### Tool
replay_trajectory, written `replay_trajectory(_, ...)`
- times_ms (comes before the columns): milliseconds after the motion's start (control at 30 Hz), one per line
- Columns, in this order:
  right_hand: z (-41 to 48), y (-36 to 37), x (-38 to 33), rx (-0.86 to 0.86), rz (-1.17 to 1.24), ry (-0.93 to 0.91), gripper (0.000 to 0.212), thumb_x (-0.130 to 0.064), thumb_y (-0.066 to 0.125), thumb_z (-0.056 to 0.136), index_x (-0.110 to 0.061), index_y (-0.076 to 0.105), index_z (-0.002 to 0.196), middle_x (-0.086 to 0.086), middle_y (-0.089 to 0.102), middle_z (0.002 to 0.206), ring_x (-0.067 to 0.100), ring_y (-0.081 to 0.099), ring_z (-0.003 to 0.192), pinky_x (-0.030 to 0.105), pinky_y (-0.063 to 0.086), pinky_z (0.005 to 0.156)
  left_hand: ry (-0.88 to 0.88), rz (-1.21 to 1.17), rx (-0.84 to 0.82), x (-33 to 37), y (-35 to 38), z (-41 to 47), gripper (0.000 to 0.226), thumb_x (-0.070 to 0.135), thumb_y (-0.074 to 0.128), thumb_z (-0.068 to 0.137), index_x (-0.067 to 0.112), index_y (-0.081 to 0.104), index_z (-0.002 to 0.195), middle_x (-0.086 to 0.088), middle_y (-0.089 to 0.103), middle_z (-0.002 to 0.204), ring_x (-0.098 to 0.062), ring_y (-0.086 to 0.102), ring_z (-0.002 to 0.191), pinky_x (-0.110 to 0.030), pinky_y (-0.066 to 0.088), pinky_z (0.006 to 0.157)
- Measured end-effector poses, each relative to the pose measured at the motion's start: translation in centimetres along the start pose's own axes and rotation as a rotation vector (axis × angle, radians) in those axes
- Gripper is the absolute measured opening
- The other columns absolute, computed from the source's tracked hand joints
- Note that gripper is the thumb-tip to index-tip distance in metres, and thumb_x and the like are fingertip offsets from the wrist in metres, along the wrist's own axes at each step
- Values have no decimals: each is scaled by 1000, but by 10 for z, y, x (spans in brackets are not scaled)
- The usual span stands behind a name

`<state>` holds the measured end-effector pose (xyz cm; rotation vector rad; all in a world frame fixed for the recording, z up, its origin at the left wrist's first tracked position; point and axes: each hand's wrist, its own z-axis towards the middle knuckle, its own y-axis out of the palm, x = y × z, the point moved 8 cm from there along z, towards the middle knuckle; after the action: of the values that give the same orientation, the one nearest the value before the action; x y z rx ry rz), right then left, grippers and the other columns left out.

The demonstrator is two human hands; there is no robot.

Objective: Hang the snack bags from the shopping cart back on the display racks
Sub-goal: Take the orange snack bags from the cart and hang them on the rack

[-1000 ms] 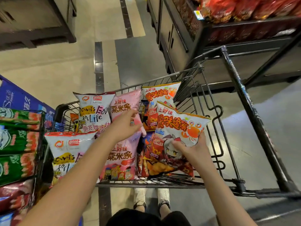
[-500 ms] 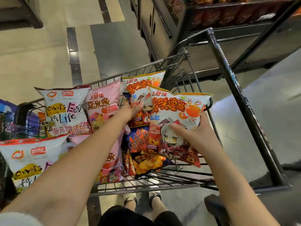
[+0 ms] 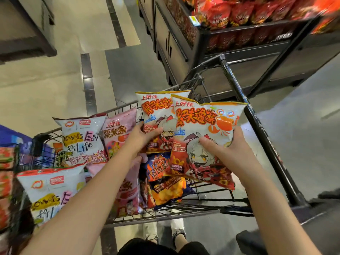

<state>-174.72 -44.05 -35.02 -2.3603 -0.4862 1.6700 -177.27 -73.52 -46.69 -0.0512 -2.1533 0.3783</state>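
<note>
I look down into a wire shopping cart (image 3: 184,208) filled with snack bags. My right hand (image 3: 231,144) grips a white and orange crab-flavour bag (image 3: 204,129), raised above the cart. My left hand (image 3: 141,137) holds a second crab-flavour bag (image 3: 156,111) of the same kind, just behind and to the left of the first. Still in the cart lie two white tomato-chicken bags (image 3: 81,138), pink rice-stick bags (image 3: 117,131) and a blue barbecue bag (image 3: 163,181).
A dark display rack (image 3: 239,34) with red snack bags stands at the upper right, beyond the cart's black handle bar (image 3: 257,126). Green and red bags on another rack (image 3: 7,181) line the left edge. Tiled floor lies ahead, and my feet show below the cart.
My left hand left the pink bag, took hold of the second crab-flavour bag and lifted it. My right hand raised its bag higher. The view swung toward the right rack.
</note>
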Motion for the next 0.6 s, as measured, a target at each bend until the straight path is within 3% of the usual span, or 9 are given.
replay_trajectory(133,-1,-11,-21,-60,60,-29,64,-51,92,67,-49,51,117,-23,75,105,6,74,98,36,60,85,85,91,21,21,-34,-40,71,48,83,79,25,51,138,3,64,130,-15,61,105,-23,46,81)
replay_trajectory(300,1,-6,-42,-160,76,-73,89,-61,95,57,-38,52,131,-11,75,117,15,75,103,47,59,92,131,126,123,34,-84,-82,99,53,79,80,23,28,160,-4,47,154,-25,49,136,-35,38,107)
replay_trajectory(400,1,3,-53,-232,106,-95,91,-57,97,59,-34,52,135,-6,74,122,19,75,105,47,59,92,132,101,164,35,-111,-111,104,62,78,74,26,29,159,4,49,145,-17,51,125,-32,40,101)
replay_trajectory(500,1,18,-63,-311,137,-101,89,-49,98,62,-32,52,136,-2,75,122,23,76,105,49,59,92,138,58,185,26,-138,-130,125,83,78,50,31,36,155,0,59,142,-16,60,115,-35,49,101)
replay_trajectory(600,4,38,-73,-342,139,-103,81,-43,97,66,-32,53,133,-3,76,119,22,76,103,49,59,92,97,14,223,11,-160,-144,114,71,81,65,31,29,158,7,53,138,-13,53,119,-37,44,108)
